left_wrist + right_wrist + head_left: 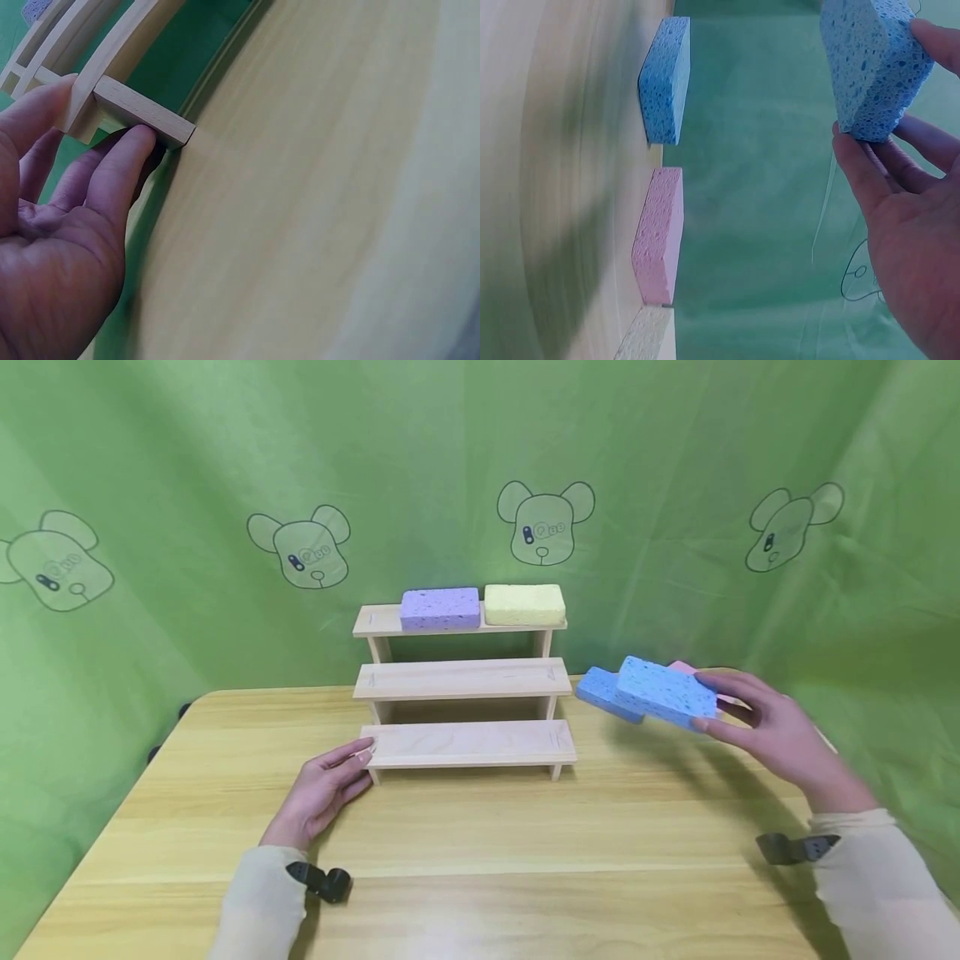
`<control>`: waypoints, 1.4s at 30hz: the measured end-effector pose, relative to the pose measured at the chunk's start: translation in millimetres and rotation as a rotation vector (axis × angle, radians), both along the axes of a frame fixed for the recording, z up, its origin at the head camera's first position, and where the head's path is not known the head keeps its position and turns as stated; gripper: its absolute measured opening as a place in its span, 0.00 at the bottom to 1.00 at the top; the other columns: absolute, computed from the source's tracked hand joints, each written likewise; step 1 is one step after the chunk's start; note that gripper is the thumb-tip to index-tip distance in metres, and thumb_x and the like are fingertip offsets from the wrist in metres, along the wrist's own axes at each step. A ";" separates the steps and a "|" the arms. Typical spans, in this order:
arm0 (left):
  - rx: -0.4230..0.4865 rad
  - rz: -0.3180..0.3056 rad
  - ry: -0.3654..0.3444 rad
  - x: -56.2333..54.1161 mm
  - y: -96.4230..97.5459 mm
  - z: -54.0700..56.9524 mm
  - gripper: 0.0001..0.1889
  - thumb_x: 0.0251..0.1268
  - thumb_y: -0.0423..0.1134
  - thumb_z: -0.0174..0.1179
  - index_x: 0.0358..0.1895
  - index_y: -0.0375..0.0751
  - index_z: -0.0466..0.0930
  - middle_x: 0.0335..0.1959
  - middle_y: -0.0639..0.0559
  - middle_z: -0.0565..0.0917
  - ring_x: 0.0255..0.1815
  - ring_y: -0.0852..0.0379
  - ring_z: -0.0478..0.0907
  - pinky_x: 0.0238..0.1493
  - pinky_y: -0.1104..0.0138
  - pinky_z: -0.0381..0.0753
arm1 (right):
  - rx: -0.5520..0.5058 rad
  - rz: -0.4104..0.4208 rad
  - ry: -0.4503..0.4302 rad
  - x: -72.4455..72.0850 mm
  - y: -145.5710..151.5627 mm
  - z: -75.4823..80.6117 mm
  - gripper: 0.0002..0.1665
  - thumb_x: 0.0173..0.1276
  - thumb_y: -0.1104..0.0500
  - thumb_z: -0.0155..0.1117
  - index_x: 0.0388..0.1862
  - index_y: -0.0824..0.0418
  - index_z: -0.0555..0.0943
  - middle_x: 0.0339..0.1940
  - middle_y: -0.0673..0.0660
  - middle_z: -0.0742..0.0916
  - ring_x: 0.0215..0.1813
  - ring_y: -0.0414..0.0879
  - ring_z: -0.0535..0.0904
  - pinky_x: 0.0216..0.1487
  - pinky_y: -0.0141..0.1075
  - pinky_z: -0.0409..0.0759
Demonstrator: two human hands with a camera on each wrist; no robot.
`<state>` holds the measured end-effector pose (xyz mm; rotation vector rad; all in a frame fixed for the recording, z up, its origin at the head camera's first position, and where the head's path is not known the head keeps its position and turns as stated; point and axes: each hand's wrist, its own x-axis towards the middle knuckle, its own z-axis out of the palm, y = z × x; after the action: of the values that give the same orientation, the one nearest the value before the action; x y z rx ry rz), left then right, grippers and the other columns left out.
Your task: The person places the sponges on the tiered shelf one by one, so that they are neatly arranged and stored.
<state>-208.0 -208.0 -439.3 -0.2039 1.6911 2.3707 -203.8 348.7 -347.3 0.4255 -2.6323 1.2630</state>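
Fingers (116,176) of the left hand (321,789) grip the wooden rack (465,678) low at its left end; up top, purple sponge (440,609), then yellow sponge (525,605)! Further right, one blue sponge (598,693) lies on the table (480,852), and the right hand (780,735) pinches a second blue sponge (663,689) in mid-air.

Sponges (666,691) look matt, rough and pitted; rack (465,742), smooth wood; desk (465,835), wood-grained, faintly glossy; curtain (420,443), creased cloth.
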 end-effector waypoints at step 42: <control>-0.007 -0.008 -0.010 -0.1 -1.3 1.0 0.25 0.68 0.31 0.62 0.67 0.30 0.70 0.70 0.34 0.65 0.55 0.51 0.79 0.60 0.60 0.77 | -0.089 0.208 0.035 -28.5 -89.8 15.9 0.33 0.62 0.65 0.73 0.65 0.67 0.74 0.64 0.58 0.74 0.65 0.53 0.69 0.66 0.30 0.69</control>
<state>-208.1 -209.4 -438.3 -0.2100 1.6928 2.3547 -232.3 258.9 -331.4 0.7149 -2.5443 1.4131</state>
